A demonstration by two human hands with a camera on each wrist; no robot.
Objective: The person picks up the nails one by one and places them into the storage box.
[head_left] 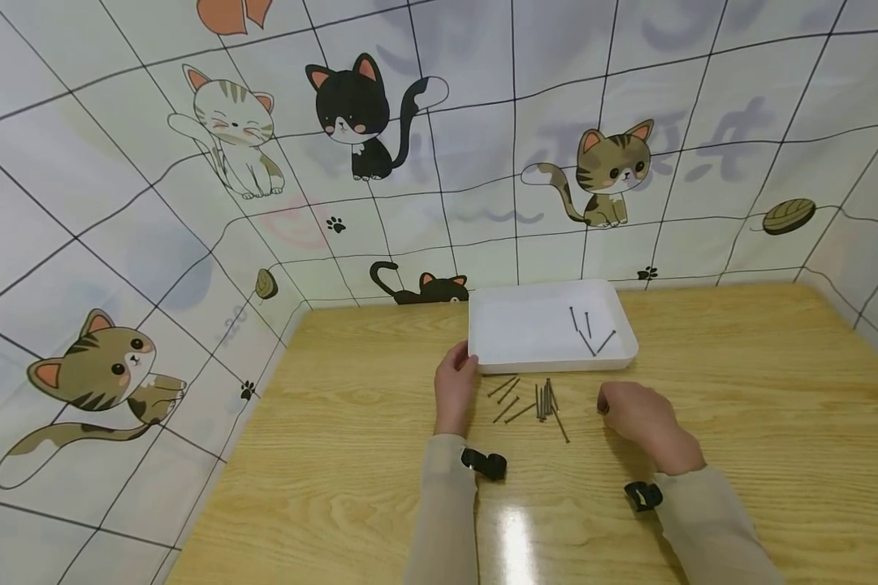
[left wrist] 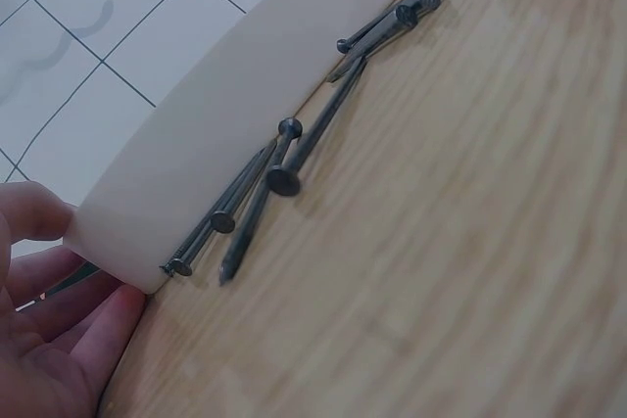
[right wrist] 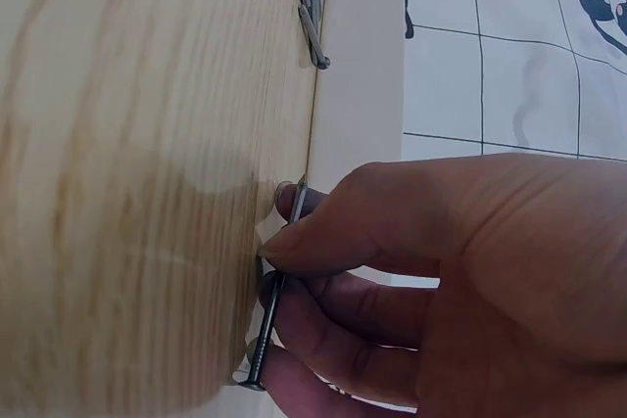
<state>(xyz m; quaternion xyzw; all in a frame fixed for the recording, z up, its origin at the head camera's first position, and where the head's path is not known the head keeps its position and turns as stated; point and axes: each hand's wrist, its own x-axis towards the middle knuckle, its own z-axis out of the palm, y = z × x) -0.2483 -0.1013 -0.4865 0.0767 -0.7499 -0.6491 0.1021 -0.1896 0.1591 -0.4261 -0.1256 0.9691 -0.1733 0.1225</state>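
In the head view my left hand [head_left: 455, 390] holds the near left corner of a shallow white tray [head_left: 512, 365]. The left wrist view shows the thumb and fingers [left wrist: 110, 325] around that corner of the tray [left wrist: 211, 105]. My right hand [head_left: 642, 416] is over the table, right of a group of loose nails [head_left: 545, 400]. Between its thumb and fingers it pinches one nail [right wrist: 266, 330], with the flat head pointing away from the thumb. Several nails [head_left: 588, 327] lie inside the tray at its right side. More nails [left wrist: 284, 179] lie in front of the tray's near wall.
The wooden table [head_left: 336, 455] meets a wall covering [head_left: 482, 162] printed with cats and a grid at the back and sides. A black strap with a small device [head_left: 485, 463] is on the left wrist, and another black device [head_left: 642, 496] on the right.
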